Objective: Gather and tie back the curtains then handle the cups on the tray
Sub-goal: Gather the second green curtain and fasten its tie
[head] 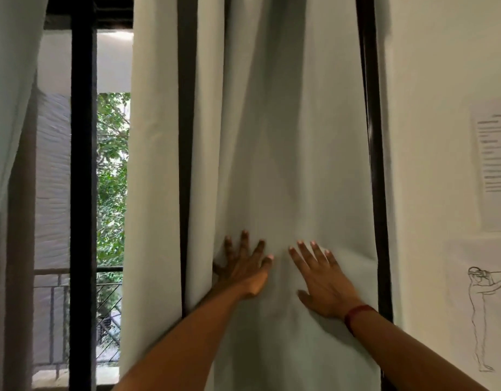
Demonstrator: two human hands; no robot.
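L hand (243, 268) & R hand (322, 280) – fingers spread flat, pressing pale curtain (286, 136).

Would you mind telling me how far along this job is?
Done: nothing looks tied yet. In hand: the left hand and right hand press flat, fingers spread, on the right curtain, which hangs loose. Left: gathering and tying it, then the cups; no tie-back, tray or cups are in view.

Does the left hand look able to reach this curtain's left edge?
Probably yes: the left hand lies flat on the curtain, and only hanging cloth separates it from that edge.
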